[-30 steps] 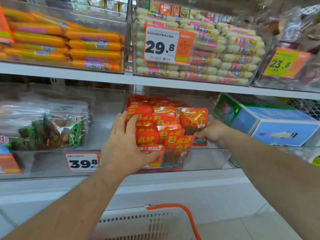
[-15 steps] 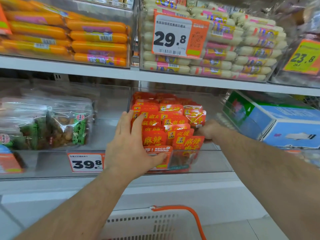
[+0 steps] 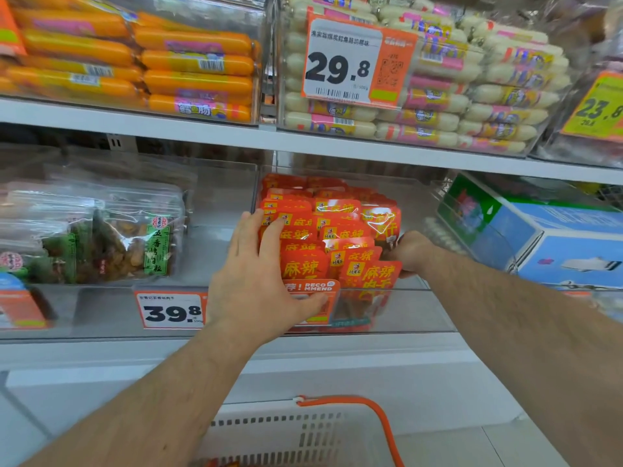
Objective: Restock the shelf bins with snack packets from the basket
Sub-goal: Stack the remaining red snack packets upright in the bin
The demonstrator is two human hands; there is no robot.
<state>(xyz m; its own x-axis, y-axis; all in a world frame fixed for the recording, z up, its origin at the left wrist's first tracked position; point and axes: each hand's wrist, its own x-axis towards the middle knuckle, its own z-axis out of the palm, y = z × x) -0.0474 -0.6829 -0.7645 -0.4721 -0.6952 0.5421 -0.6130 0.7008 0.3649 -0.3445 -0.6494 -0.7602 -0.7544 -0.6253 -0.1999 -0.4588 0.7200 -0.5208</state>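
Several red snack packets [image 3: 337, 237] lie stacked in a clear shelf bin [image 3: 411, 308] on the middle shelf. My left hand [image 3: 263, 278] rests flat on the stack's left side, fingers spread, thumb over the bin's front wall. At the stack's right side my right hand [image 3: 409, 252] is curled on the lower edge of the rightmost red packet [image 3: 382, 219], which leans tilted on the pile; its fingertips are hidden. The white basket [image 3: 303, 429] with an orange handle [image 3: 381, 419] sits below the shelf, at the bottom of the view.
Left of the bin stand clear bags of brown snacks [image 3: 135, 241] above a 39.8 price tag [image 3: 172, 310]. A blue and green box [image 3: 556, 237] lies to the right. The upper shelf [image 3: 202, 129] carries orange sausages [image 3: 195, 62] and white sausages [image 3: 472, 96].
My right hand has laid the upright red packet down onto the right side of the stack and stays at its edge. My left hand has stayed on the stack's left side.
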